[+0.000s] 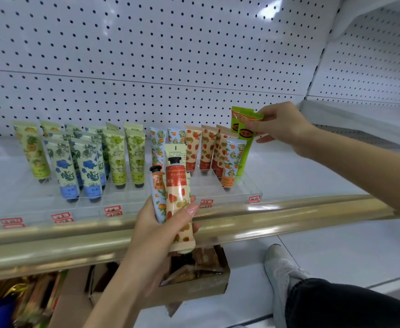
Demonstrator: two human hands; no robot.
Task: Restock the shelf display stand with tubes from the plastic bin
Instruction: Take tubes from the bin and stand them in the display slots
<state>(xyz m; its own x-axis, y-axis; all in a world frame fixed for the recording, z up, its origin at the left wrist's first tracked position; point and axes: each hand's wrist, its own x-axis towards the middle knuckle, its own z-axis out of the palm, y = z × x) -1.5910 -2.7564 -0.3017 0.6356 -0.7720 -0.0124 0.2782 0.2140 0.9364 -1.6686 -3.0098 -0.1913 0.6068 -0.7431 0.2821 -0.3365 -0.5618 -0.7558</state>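
Observation:
A clear acrylic display stand (pixel 246 185) sits on the shelf, with rows of patterned tubes standing cap-down in it. My right hand (pixel 282 124) pinches the top of green tubes (pixel 242 138) standing at the stand's right end. My left hand (pixel 161 223) grips a bunch of tubes in front of the shelf edge: a peach strawberry tube (pixel 177 200) and a blue orange-print tube (pixel 158 197), caps up. The plastic bin is not in view.
A gold shelf rail (pixel 289 214) runs across the front, with red price tags (pixel 112 211) behind it. White pegboard (pixel 170 55) backs the shelf. Below, a cardboard box (pixel 194 285) holds packets. A white shoe (pixel 282 268) rests on the floor at lower right.

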